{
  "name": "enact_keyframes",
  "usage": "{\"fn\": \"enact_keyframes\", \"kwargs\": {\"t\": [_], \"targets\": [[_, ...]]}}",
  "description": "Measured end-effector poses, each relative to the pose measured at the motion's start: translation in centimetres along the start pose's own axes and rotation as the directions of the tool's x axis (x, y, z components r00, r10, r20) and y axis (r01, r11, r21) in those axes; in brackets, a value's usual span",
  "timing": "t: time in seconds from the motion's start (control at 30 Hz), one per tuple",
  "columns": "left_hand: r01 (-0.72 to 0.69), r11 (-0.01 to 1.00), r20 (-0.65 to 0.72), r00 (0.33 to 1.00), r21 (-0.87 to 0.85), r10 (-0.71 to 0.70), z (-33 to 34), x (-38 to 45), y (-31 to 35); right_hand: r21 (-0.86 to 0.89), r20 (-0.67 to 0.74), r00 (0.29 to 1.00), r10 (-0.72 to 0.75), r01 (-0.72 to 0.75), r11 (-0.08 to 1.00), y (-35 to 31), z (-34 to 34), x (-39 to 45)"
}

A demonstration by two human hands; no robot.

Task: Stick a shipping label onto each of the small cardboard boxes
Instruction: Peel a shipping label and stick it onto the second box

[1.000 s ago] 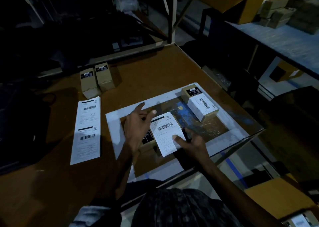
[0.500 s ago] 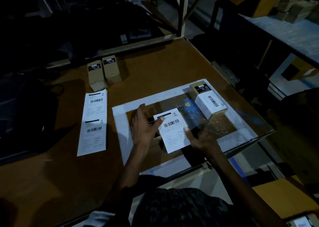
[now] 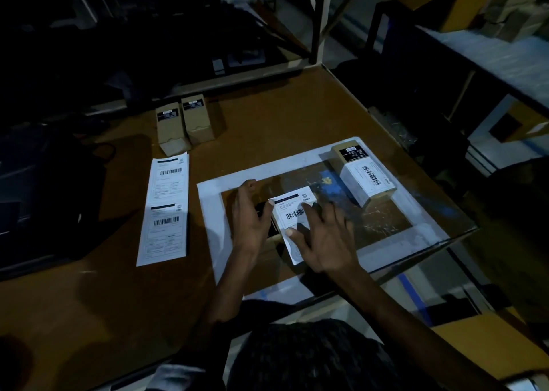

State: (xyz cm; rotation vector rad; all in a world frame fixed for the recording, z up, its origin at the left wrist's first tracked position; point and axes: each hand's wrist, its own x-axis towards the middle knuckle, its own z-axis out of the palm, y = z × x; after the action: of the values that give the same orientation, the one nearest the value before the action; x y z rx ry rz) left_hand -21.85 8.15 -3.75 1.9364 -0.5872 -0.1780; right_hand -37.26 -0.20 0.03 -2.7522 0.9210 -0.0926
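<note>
- A label (image 3: 292, 212) lies across a box (image 3: 271, 242) at the centre of the frame, on the bench (image 3: 282, 114). Its long axis runs from upper right, by the logo, to lower left, where a loose end hangs past the box edge.
- The right hand (image 3: 326, 239) lies flat on the label's right half, fingers (image 3: 309, 212) straight and spread, thumb near the middle of the label. It grips nothing and looks to be pressing the paper down.
- The left hand (image 3: 251, 221) sits just left of the label, fingers curled over the box's dark end, thumb tip touching the label's upper-left corner. It seems to steady the box.
- The relation that matters: the unpressed part of the label lies below and left of the right thumb, between the two hands. The right hand is already on the paper, so smoothing toward the lower left likely falls to it.
- A labelled box (image 3: 364, 179) stands at right of centre, well apart.
- Two plain boxes (image 3: 184, 123) wait side by side at upper left, with a strip of labels (image 3: 166, 209) just below them.
</note>
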Motion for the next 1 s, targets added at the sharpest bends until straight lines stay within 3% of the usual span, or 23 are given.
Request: {"fn": "enact_keyframes", "kwargs": {"t": [0.2,0.47,0.7,0.9,1.0], "targets": [[-0.007,0.999,-0.015,1.000,-0.039,0.006,-0.1,-0.3,0.0,-0.116,0.070,0.998,0.002,0.006,0.993,-1.4,0.4,-0.4],[0.002,1.000,-0.094,0.996,-0.016,-0.004,-0.1,-0.3,0.5,-0.040,0.169,0.953,-0.251,0.262,0.964,-3.3,1.5,0.3],[0.050,0.999,-0.094,0.994,-0.020,-0.052,0.0,-0.4,0.8,-0.129,0.177,0.981,-0.072,0.096,0.987,-0.5,0.1,2.9],[0.039,0.999,-0.111,0.993,0.001,-0.039,0.0,-0.2,0.8,0.000,0.230,0.937,-0.262,0.269,0.963,-4.4,0.9,0.4],[0.084,0.996,-0.091,0.992,-0.010,-0.085,0.0,-0.3,0.7,-0.063,0.212,0.951,-0.226,0.244,0.968,-2.6,0.5,1.2]]}}
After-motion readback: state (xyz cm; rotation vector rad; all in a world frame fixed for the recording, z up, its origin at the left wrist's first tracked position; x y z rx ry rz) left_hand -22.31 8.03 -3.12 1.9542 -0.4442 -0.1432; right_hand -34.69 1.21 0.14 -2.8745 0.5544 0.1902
